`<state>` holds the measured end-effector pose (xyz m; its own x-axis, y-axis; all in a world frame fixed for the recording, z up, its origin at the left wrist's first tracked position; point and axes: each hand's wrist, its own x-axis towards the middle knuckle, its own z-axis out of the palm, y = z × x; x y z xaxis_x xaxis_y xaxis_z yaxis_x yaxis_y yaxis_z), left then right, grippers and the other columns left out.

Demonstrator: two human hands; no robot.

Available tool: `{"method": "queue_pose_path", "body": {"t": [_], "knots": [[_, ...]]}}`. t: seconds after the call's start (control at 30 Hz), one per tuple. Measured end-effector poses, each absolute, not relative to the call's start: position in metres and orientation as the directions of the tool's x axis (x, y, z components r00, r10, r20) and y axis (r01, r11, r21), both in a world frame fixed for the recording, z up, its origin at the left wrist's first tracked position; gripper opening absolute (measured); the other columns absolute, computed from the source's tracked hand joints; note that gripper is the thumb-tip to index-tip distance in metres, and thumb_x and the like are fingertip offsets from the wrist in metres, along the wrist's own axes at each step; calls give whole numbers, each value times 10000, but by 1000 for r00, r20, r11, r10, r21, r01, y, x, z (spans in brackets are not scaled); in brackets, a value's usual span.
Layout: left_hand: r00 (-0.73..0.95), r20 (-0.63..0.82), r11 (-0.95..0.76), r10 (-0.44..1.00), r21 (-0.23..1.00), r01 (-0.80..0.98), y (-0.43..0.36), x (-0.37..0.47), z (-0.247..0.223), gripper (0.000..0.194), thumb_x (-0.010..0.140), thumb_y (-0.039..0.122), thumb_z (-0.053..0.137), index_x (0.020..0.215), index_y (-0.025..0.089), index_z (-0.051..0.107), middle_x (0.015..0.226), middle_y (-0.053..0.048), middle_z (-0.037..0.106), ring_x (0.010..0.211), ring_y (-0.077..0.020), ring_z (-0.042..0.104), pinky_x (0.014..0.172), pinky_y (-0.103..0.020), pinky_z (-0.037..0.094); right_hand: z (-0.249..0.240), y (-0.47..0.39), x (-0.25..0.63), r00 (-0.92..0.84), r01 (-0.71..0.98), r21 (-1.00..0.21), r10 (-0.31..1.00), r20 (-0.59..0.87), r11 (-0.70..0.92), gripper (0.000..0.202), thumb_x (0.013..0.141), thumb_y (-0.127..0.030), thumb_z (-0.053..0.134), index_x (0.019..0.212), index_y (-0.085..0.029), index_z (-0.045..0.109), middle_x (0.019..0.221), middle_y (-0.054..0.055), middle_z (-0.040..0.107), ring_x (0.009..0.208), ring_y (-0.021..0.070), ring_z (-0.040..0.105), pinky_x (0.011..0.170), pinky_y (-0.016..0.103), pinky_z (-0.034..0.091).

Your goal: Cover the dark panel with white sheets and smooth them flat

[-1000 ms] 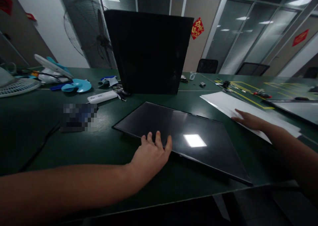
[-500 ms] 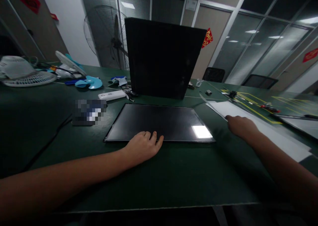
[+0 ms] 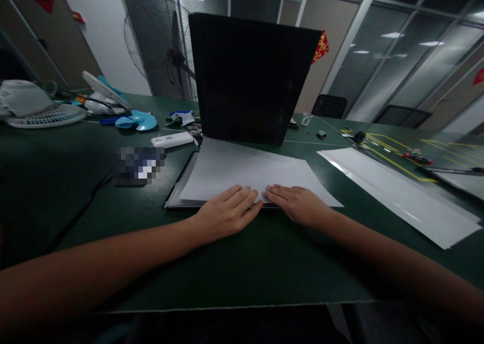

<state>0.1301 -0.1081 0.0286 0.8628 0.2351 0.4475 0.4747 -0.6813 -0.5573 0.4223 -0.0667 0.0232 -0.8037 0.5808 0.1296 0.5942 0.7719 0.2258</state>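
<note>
A white sheet (image 3: 249,165) lies over a flat dark-framed screen panel (image 3: 175,194), set a little to the right so that the panel's left edge shows. My left hand (image 3: 227,211) rests on the sheet's front edge near the middle, fingers stretched out and lying flat. Just to its right, my right hand (image 3: 297,204) lies on the same edge with its fingers extended and flat. The fingertips of both hands are almost touching. Most of the panel is hidden under the sheet.
Behind the panel stands a large black box-like object (image 3: 253,81). More white sheets (image 3: 397,192) lie at the right. To the left are a white handheld device (image 3: 172,140), a blue fan blade (image 3: 138,121), white fan parts (image 3: 34,107) and a blurred-out item (image 3: 138,166) with a black cable.
My right hand has brought a white sheet from the pile at the right onto the panel and no longer pinches it. My left hand remains at the panel's front edge, now on the sheet.
</note>
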Motion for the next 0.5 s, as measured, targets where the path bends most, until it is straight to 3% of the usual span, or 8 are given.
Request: {"method": "queue_pose_path", "body": {"t": [0.17, 0.23, 0.33, 0.43, 0.5], "knots": [[863, 285, -700, 418, -505, 505, -106, 132, 24, 291, 991, 82, 602, 1271, 117, 674, 1120, -125, 760, 958, -227, 718, 822, -355, 555, 39, -45, 450, -822, 554, -60, 556, 120, 831, 426, 1079, -348, 453, 1444, -262, 656, 1516, 42, 606, 1399, 234, 566, 1161, 478, 475], [862, 242, -696, 445, -512, 503, -107, 132, 23, 316, 986, 70, 598, 1291, 114, 664, 1104, -124, 762, 905, -216, 717, 742, -324, 538, 46, -24, 477, -737, 647, -131, 660, 148, 751, 452, 1096, -402, 388, 1407, -266, 686, 1486, 29, 633, 1411, 231, 553, 1183, 480, 450], [862, 221, -680, 456, -539, 497, -109, 131, 25, 319, 982, 63, 591, 1288, 112, 668, 1080, -121, 762, 866, -218, 717, 700, -320, 527, 47, 10, 535, -322, 930, -100, 915, 245, 354, 531, 1088, -448, 341, 1481, -248, 636, 1516, 93, 601, 1400, 295, 551, 1171, 533, 433], [858, 220, -674, 463, -541, 503, -110, 130, 26, 319, 982, 61, 583, 1282, 123, 674, 1077, -116, 759, 866, -228, 719, 700, -334, 533, 35, 31, 598, 36, 998, -56, 970, 242, -23, 641, 1061, -482, 379, 1595, -147, 495, 1623, 214, 446, 1449, 379, 465, 1173, 606, 365], [858, 226, -674, 462, -540, 505, -109, 130, 27, 310, 981, 59, 580, 1267, 130, 678, 1066, -111, 757, 863, -228, 716, 704, -338, 534, 24, 36, 633, 177, 984, -13, 967, 180, -178, 712, 1061, -526, 345, 1608, -82, 446, 1618, 294, 405, 1440, 398, 459, 1153, 628, 344]]}}
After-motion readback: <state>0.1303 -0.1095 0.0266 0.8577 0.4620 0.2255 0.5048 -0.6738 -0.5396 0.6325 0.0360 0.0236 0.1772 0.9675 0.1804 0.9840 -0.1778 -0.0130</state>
